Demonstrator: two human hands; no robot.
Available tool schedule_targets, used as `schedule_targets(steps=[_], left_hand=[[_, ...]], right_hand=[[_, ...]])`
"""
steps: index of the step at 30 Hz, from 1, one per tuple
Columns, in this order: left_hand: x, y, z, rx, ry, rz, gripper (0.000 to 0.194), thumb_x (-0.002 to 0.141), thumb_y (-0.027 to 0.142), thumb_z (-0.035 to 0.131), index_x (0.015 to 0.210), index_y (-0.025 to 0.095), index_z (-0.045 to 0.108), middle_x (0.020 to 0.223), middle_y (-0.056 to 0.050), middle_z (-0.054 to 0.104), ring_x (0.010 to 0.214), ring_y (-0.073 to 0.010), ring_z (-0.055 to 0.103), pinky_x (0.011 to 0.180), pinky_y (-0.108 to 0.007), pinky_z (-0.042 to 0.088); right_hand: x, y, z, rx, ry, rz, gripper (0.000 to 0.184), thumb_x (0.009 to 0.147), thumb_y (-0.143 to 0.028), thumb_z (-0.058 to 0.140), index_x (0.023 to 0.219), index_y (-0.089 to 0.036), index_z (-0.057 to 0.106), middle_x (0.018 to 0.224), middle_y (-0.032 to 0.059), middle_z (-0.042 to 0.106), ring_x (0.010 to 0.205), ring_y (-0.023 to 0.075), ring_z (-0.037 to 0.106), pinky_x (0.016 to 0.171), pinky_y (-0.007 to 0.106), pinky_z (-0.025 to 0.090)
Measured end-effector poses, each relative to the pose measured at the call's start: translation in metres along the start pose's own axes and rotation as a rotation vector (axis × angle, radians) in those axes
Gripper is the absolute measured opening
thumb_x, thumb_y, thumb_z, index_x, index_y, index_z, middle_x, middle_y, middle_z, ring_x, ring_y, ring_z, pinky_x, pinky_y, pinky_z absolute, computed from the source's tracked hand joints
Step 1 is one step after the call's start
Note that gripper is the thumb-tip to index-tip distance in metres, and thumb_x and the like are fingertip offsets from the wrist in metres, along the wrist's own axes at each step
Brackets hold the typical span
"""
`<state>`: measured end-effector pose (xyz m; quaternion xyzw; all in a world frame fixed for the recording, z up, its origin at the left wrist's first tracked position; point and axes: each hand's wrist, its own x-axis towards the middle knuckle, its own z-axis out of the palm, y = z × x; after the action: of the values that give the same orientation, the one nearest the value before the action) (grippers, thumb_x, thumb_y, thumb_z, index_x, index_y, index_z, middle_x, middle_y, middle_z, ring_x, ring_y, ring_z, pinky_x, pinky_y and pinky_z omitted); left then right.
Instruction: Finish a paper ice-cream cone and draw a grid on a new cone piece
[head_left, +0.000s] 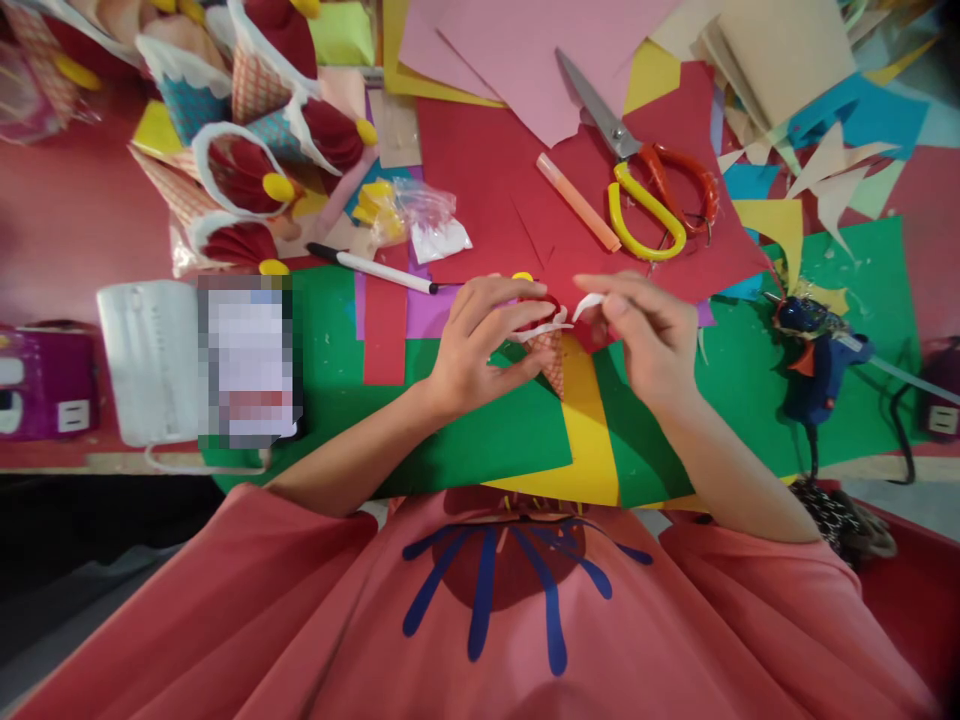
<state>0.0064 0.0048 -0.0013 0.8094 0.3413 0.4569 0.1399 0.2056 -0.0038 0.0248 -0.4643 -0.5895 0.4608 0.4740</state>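
Note:
Between the fingers of my left hand point(480, 340) is a small paper cone point(552, 362) with an orange check pattern, a white wavy rim, a red top and a yellow tip. The cone points down toward me over green and yellow sheets. Just to its right, my right hand point(652, 335) pinches a curved white strip point(586, 303) between thumb and forefinger. The strip's free end comes close to the white rim; whether they touch I cannot tell. My left palm and fingers hide part of the cone's left side.
Scissors point(619, 140) and an orange marker point(577, 202) lie on red paper ahead. Several similar cones point(240, 170) crowd the upper left. A glue gun point(817, 370) rests at right on the green sheet point(862, 290). At left are a phone point(251, 355) and a white-capped pen point(382, 272).

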Motion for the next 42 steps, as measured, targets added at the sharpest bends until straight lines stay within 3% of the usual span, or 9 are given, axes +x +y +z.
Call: schedule_targets(steps=[3, 6, 11, 15, 19, 25, 30, 36, 42], left_hand=[[0.002, 0.002, 0.0, 0.005, 0.096, 0.228, 0.025, 0.094, 0.04, 0.06, 0.109, 0.022, 0.062, 0.092, -0.002, 0.073, 0.083, -0.0134, 0.068, 0.077, -0.029, 0.053], [0.004, 0.006, -0.001, -0.012, 0.115, 0.259, 0.012, 0.093, 0.026, 0.062, 0.103, 0.019, 0.064, 0.087, -0.001, 0.072, 0.076, -0.0101, 0.067, 0.072, -0.025, 0.053], [0.01, -0.012, -0.011, 0.023, 0.255, 0.045, 0.01, 0.089, 0.021, 0.069, 0.098, 0.025, 0.065, 0.086, 0.004, 0.07, 0.08, -0.0114, 0.067, 0.072, -0.028, 0.054], [0.012, -0.052, -0.034, 0.082, 0.329, -0.148, 0.012, 0.091, 0.021, 0.067, 0.103, 0.025, 0.066, 0.094, 0.005, 0.069, 0.079, -0.008, 0.062, 0.067, -0.024, 0.05], [0.005, -0.082, -0.049, 0.248, 0.167, -0.294, 0.014, 0.086, 0.039, 0.072, 0.09, 0.026, 0.07, 0.088, 0.005, 0.068, 0.086, -0.0139, 0.057, 0.085, -0.035, 0.045], [-0.006, -0.098, -0.041, 0.242, 0.092, -0.457, 0.031, 0.081, 0.057, 0.069, 0.093, 0.029, 0.071, 0.088, 0.0, 0.061, 0.103, -0.024, 0.05, 0.106, -0.053, 0.029], [0.0, -0.088, -0.046, 0.299, 0.068, -0.508, 0.024, 0.084, 0.048, 0.071, 0.094, 0.027, 0.068, 0.089, 0.001, 0.063, 0.098, -0.0221, 0.054, 0.103, -0.05, 0.033], [0.008, -0.043, -0.031, 0.003, 0.139, -0.289, 0.023, 0.099, 0.044, 0.05, 0.099, 0.027, 0.065, 0.088, 0.0, 0.063, 0.082, -0.0133, 0.062, 0.073, -0.032, 0.05], [0.001, -0.012, 0.0, -0.153, -0.071, -0.277, 0.046, 0.088, 0.059, 0.059, 0.119, 0.025, 0.058, 0.115, -0.007, 0.066, 0.099, -0.0181, 0.067, 0.075, -0.028, 0.058]], right_hand=[[-0.013, -0.01, 0.012, 0.019, -0.131, 0.018, 0.026, 0.089, -0.039, 0.066, 0.113, -0.029, 0.065, 0.084, -0.0029, 0.071, 0.055, 0.0079, 0.057, 0.048, 0.022, 0.046], [-0.016, -0.012, 0.016, 0.07, -0.192, 0.051, 0.031, 0.087, -0.044, 0.067, 0.112, -0.028, 0.059, 0.09, -0.0023, 0.073, 0.053, 0.0068, 0.058, 0.043, 0.02, 0.043], [-0.007, -0.005, 0.005, -0.132, -0.034, -0.024, 0.032, 0.086, -0.05, 0.066, 0.108, -0.028, 0.059, 0.084, -0.002, 0.067, 0.058, 0.01, 0.058, 0.049, 0.024, 0.046], [0.001, 0.005, 0.0, -0.466, -0.067, -0.099, 0.054, 0.081, -0.059, 0.067, 0.12, -0.024, 0.056, 0.104, 0.0069, 0.067, 0.091, 0.0233, 0.064, 0.081, 0.043, 0.055], [0.001, 0.014, 0.005, -0.667, -0.194, -0.138, 0.071, 0.077, -0.066, 0.067, 0.129, -0.02, 0.053, 0.126, 0.0146, 0.063, 0.117, 0.0342, 0.058, 0.1, 0.055, 0.046], [0.001, 0.012, 0.009, -0.618, -0.238, -0.053, 0.053, 0.079, -0.056, 0.07, 0.117, -0.02, 0.06, 0.113, 0.0112, 0.07, 0.105, 0.031, 0.063, 0.092, 0.05, 0.051], [0.003, 0.007, 0.005, -0.349, -0.196, 0.101, 0.049, 0.076, -0.053, 0.073, 0.111, -0.021, 0.059, 0.111, 0.0076, 0.07, 0.1, 0.0259, 0.067, 0.089, 0.045, 0.054], [0.003, 0.012, 0.01, 0.013, -0.106, 0.25, 0.057, 0.067, -0.062, 0.077, 0.105, -0.028, 0.052, 0.099, 0.0022, 0.068, 0.091, 0.0225, 0.069, 0.082, 0.043, 0.059], [0.002, 0.014, 0.019, 0.139, -0.096, 0.282, 0.053, 0.069, -0.062, 0.076, 0.101, -0.028, 0.05, 0.095, -0.0001, 0.068, 0.091, 0.021, 0.07, 0.087, 0.043, 0.059]])
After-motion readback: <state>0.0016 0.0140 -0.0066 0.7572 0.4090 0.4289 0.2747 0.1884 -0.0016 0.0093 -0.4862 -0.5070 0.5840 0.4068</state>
